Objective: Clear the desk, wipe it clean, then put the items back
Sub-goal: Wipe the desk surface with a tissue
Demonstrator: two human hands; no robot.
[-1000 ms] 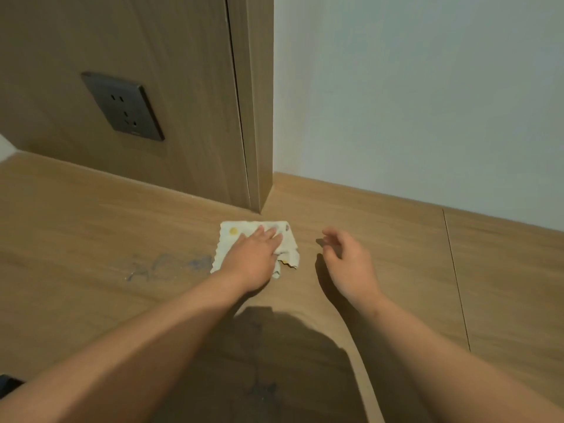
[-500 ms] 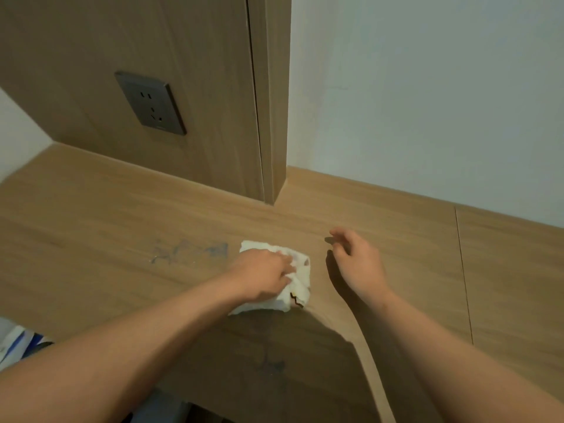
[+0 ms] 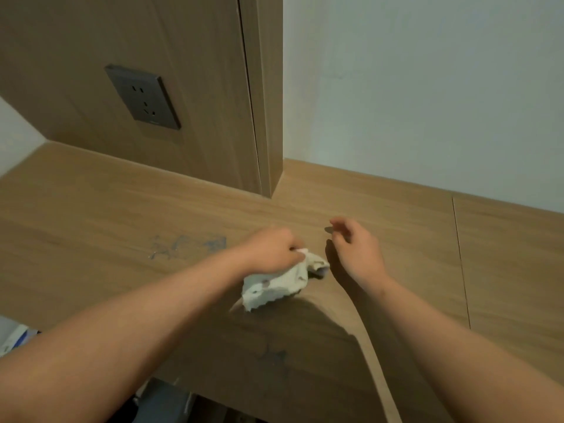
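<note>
Cloth [image 3: 280,283] now bunched, grip of left hand [image 3: 270,251] pinching it, right hand [image 3: 357,253] beside, fingers loosely curled, empty

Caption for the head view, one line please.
Left hand grips a bunched cloth on the wooden desk, right hand empty beside it, bluish smudges to the cloth's left.

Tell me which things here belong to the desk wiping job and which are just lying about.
Job: cloth, gripped by left hand; desk; bluish smudges on it.
Just there: wall socket; right hand, holding nothing; blurred items below desk edge.
</note>
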